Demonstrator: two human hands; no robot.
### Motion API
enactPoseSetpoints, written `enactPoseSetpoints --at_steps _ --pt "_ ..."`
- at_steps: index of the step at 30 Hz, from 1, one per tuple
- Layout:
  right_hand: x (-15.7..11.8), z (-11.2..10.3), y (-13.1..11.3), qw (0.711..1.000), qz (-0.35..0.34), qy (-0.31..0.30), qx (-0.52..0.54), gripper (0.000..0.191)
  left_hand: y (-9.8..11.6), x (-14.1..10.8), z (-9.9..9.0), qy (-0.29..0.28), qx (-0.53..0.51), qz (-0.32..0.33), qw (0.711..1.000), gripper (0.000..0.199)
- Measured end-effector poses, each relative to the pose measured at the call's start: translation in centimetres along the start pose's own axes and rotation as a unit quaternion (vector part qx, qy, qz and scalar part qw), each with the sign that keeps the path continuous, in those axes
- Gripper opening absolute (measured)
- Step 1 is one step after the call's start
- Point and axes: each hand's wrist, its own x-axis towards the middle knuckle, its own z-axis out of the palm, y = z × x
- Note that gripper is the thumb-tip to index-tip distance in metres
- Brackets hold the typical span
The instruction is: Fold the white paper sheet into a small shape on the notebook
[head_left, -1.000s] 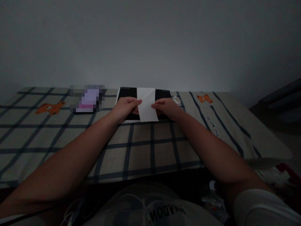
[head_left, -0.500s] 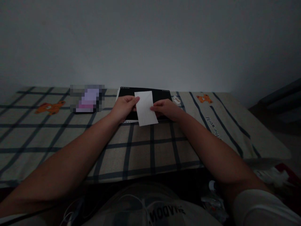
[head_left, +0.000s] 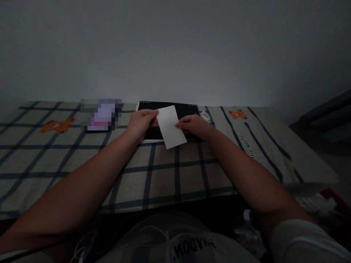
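A small white sheet of paper (head_left: 171,128) is held tilted between my two hands. My left hand (head_left: 141,123) pinches its upper left corner with thumb and fingers. At its right edge, my right hand (head_left: 193,126) grips it between thumb and fingertips. Beneath the paper lies a black notebook or pad (head_left: 189,109) with a row of punched holes along its top edge. Part of a white page with holes (head_left: 150,141) sticks out at its lower left. My hands and the paper hide much of the black cover.
A phone (head_left: 102,117), its screen blurred, lies to the left on the checked tablecloth (head_left: 161,179). Small white scraps (head_left: 205,116) sit right of the notebook. A wall (head_left: 175,51) rises behind. Below the table at the right is a plastic bag (head_left: 249,239).
The paper has turned in my hands, its bottom end swinging to the right and its upper left corner dipping. My left hand has shifted slightly to the left.
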Motion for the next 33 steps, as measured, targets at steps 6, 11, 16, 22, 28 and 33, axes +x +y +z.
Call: enactPoseSetpoints --at_steps 6,11,16,22,28,33 --pt "0.3 -0.2 0.3 0.999 -0.012 0.047 -0.016 0.01 -0.1 0.2 -0.2 0.005 0.053 0.04 0.998 0.019" --pt "0.8 -0.5 0.6 0.992 -0.025 0.106 -0.067 0.01 -0.2 0.3 -1.0 0.001 0.248 0.182 0.952 0.035" --pt "1.1 -0.5 0.7 0.963 -0.086 0.136 -0.218 0.009 -1.0 0.1 -1.1 -0.208 0.452 0.286 0.819 0.038" --pt "1.4 -1.3 1.3 0.891 -0.151 0.164 -0.396 0.019 -1.6 0.1 -0.9 -0.274 0.566 0.263 0.731 0.062" --pt "1.2 -1.6 1.9 0.823 -0.303 0.044 -0.479 0.049 -0.6 -0.5 -0.8 -0.286 0.621 0.246 0.687 0.068" --pt "1.2 -0.6 2.2 0.804 -0.273 -0.079 -0.523 0.06 -0.5 -0.7 -0.9 -0.279 0.643 0.217 0.679 0.079"
